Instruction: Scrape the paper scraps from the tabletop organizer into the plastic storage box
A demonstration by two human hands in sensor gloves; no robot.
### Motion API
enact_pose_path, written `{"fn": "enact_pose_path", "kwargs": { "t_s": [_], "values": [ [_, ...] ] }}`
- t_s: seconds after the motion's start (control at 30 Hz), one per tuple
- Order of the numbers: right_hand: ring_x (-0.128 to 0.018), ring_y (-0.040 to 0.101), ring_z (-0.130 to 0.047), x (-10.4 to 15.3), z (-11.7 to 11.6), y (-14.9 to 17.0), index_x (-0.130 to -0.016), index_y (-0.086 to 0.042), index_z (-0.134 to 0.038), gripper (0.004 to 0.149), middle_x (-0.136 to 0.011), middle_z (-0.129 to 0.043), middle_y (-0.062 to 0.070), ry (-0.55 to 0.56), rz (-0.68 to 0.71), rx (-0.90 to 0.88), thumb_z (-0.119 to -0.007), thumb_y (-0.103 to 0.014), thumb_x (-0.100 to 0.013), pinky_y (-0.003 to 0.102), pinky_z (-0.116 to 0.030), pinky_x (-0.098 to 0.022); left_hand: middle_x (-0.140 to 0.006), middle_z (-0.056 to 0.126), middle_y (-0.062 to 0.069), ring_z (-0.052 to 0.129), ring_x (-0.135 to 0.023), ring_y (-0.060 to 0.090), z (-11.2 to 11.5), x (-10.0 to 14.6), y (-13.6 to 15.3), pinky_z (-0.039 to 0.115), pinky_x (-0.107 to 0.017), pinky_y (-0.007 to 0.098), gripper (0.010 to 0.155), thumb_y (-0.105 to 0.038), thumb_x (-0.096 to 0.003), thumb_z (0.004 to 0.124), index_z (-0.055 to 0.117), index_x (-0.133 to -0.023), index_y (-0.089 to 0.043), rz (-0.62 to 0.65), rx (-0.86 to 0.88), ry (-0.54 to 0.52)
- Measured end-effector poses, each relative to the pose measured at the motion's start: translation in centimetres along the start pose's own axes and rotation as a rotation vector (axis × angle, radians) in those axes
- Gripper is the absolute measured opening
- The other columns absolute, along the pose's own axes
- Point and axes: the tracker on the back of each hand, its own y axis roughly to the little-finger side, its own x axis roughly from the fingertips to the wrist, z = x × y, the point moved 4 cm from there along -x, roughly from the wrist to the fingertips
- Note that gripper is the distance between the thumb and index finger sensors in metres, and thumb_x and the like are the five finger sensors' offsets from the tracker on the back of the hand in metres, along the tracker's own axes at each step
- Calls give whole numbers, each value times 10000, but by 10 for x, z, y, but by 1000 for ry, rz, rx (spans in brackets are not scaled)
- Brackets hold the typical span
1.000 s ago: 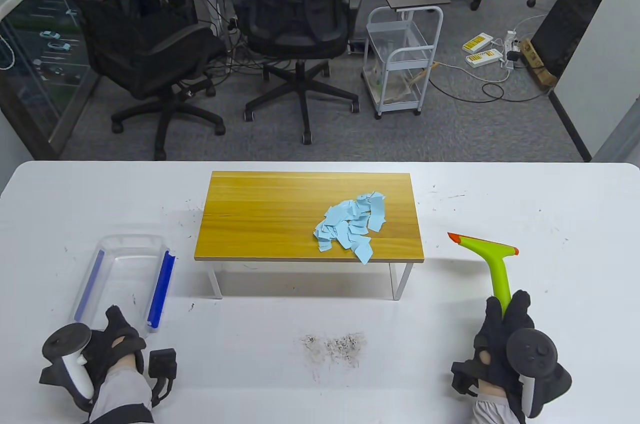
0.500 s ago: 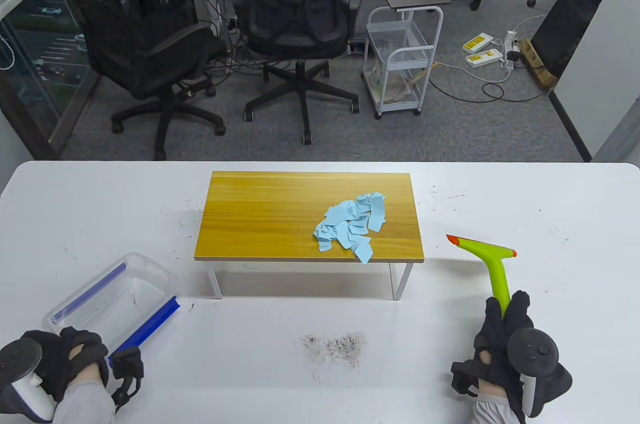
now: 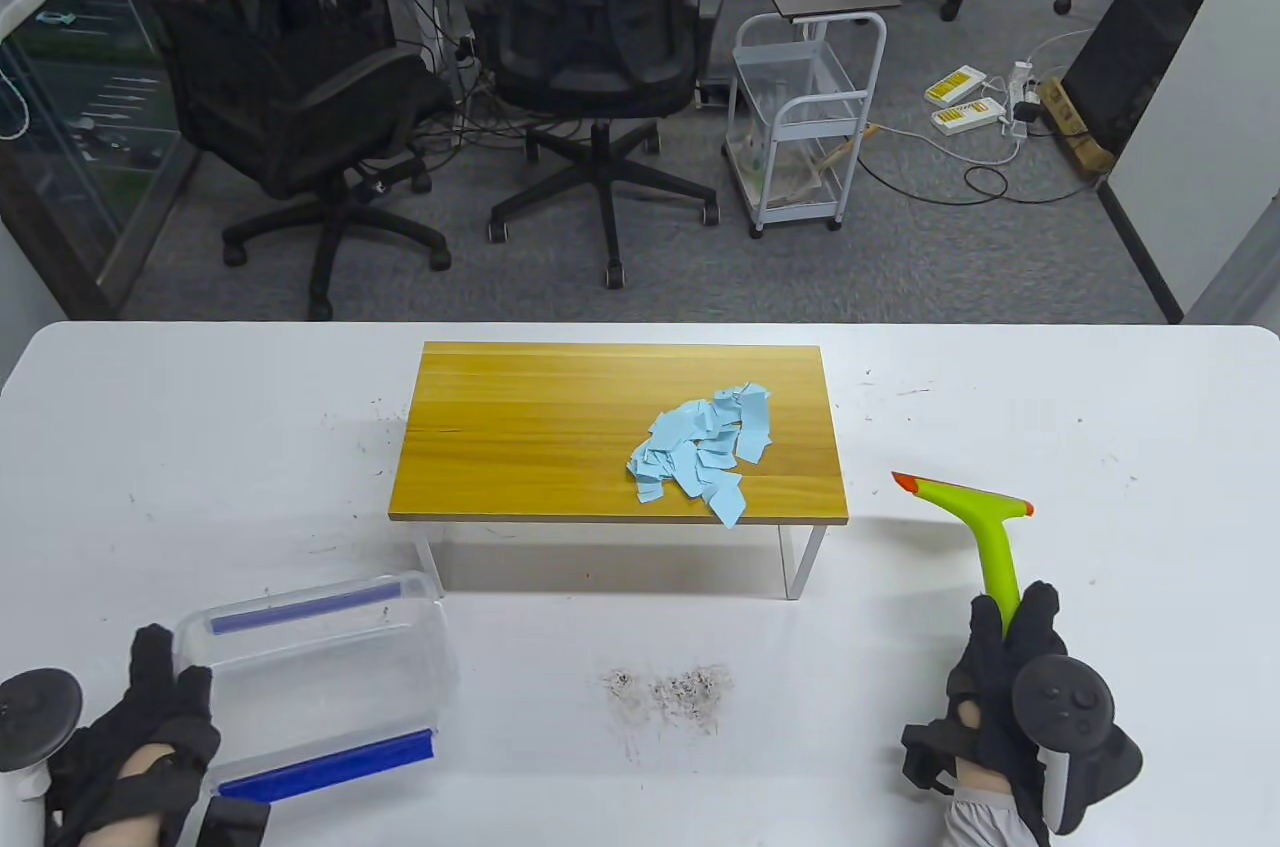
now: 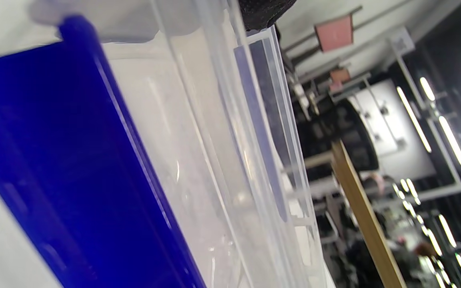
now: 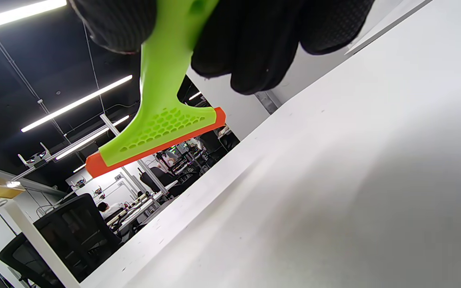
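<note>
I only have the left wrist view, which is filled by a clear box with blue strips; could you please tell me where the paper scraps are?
Observer: The blue scraps lie piled on the wooden organizer, toward its right side.
Operator: Thank you. Is the right hand holding anything?
Observer: Yes, the right hand grips the handle of a green scraper with an orange blade edge.
Operator: And how is the left hand placed on the box?
Observer: The left hand holds the box at its left end, near the table's front edge.

The left hand [image 3: 120,747] is cut off at the bottom left edge; its fingers behind the plastic storage box [image 3: 320,677] are hidden.
</note>
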Motion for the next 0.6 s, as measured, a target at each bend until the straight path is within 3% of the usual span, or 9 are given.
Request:
{"fn": "enact_pose_path", "kwargs": {
  "t_s": [0.13, 0.37, 0.6],
  "values": [
    [-546, 358, -976, 0, 0, -1, -943, -76, -703, 644, -659, -936, 125, -2, 8, 3, -819, -411, -405, 602, -735, -511, -1186, 504, 341, 630, -989, 637, 59, -5, -22, 645, -682, 684, 674, -210, -640, 641, 287, -1201, -85, 105, -26, 127],
    [-545, 358, -979, 0, 0, -1, -942, -82, -708, 643, -657, -939, 124, -3, 7, 6, -824, -412, -402, 600, -737, -511, -1190, 495, 332, 623, -997, 626, 146, -25, -53, 640, -690, 678, 672, -218, -644, 632, 278, -1200, -90, 184, -29, 214],
    [-548, 355, -979, 0, -3, -2, -943, -86, -709, 642, -659, -939, 121, -12, 11, 11, -821, -416, -404, 599, -738, -513, -1197, 486, 322, 611, -1008, 617, 202, -48, -75, 633, -702, 667, 669, -229, -650, 626, 273, -1203, -99, 201, 33, 225]
  ]
}}
